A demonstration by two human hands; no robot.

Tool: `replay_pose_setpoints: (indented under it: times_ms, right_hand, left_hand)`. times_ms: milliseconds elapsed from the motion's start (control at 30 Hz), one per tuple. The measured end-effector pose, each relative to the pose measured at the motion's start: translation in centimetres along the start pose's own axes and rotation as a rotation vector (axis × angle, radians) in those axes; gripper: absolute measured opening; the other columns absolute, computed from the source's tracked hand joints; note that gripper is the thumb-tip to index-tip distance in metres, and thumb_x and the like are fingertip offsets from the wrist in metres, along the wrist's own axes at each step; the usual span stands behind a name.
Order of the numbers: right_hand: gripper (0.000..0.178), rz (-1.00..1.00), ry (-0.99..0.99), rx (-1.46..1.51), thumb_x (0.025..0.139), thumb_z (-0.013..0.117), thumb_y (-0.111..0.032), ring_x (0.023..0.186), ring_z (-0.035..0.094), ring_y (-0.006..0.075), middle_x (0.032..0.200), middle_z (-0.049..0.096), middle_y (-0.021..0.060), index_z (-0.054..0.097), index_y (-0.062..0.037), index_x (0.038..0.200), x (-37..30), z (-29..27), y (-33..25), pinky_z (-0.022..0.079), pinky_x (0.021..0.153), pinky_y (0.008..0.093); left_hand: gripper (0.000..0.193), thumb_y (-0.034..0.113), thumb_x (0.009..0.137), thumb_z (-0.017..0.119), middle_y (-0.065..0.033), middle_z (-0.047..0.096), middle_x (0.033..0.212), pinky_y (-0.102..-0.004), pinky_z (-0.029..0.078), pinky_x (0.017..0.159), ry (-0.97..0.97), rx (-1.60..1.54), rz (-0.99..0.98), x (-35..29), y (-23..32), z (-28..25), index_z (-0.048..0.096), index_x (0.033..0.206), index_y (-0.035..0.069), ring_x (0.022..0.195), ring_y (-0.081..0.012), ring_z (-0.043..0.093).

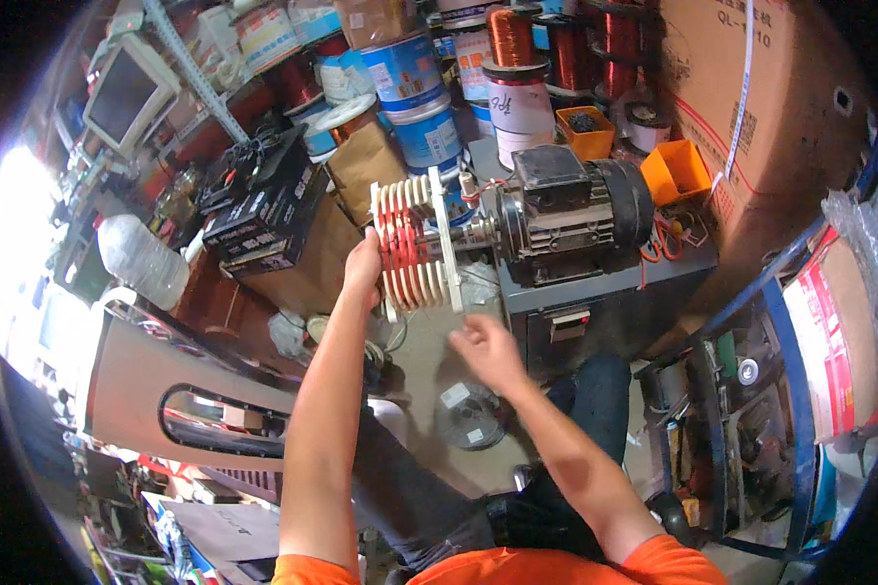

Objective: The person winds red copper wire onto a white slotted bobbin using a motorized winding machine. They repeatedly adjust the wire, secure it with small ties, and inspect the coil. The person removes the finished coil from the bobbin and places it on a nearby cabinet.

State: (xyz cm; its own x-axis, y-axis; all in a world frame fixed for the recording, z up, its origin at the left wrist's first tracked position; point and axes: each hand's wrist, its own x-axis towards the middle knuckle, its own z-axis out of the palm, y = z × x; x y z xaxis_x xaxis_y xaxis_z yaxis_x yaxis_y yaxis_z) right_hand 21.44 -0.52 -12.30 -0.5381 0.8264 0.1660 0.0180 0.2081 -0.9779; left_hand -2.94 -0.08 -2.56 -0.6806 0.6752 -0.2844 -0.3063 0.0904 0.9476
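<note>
A coil winding former (421, 283) with cream ribbed rows and red turns round its middle is mounted on the shaft of a grey electric motor (561, 210). My left hand (363, 268) is closed on the former's left side, its fingertips partly hidden behind the ribs. Just below the former's right end plate (446, 244), my right hand (488, 348) hangs apart from it with fingers curled together. What those fingers pinch, if anything, is too small to make out. The motor rests on a dark grey cabinet (615, 292).
Spools of copper wire (510, 39) and blue-white buckets (429, 136) stack up behind. Orange bins (675, 174) sit beside the motor, near a large cardboard box (766, 117). A reel (471, 419) lies on the floor between my legs. A blue-framed rack (790, 390) stands right.
</note>
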Motion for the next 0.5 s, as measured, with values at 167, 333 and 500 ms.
replay_pose_setpoints:
  times_ms: [167,333,500]
  right_hand:
    - [0.042,-0.065,0.077,0.171,0.089,0.07,-0.029,0.088,0.063,0.0189,0.105,0.066,0.0136,0.062,0.005,0.112,1.8,5.7,1.2,0.05,0.081,0.0321]
    - [0.025,0.061,0.119,0.412,0.095,0.062,-0.017,0.079,0.061,0.0114,0.086,0.066,0.0054,0.063,0.0041,0.108,0.7,6.4,-0.6,0.049,0.073,0.0273]
    - [0.017,0.103,0.157,0.484,0.097,0.057,-0.013,0.069,0.058,0.0079,0.077,0.062,0.0025,0.061,0.0028,0.103,0.3,6.3,0.0,0.048,0.066,0.0238]
  left_hand:
    - [0.044,0.041,0.103,0.043,-0.0085,0.068,0.107,-0.0408,0.053,0.081,0.011,0.05,-0.027,-0.1,0.8,1.3,0.059,0.12,0.003,0.087,-0.022,0.066]
    - [0.043,0.027,0.103,0.045,-0.0044,0.063,0.119,-0.0295,0.044,0.094,0.014,0.26,0.71,4.0,1.1,-0.7,0.044,0.143,0.009,0.103,-0.0131,0.057]
    - [0.041,0.028,0.105,0.043,-0.0103,0.06,0.128,-0.0315,0.036,0.106,-0.287,0.303,0.55,5.4,2.6,-0.5,0.056,0.13,-0.001,0.121,-0.0181,0.052]
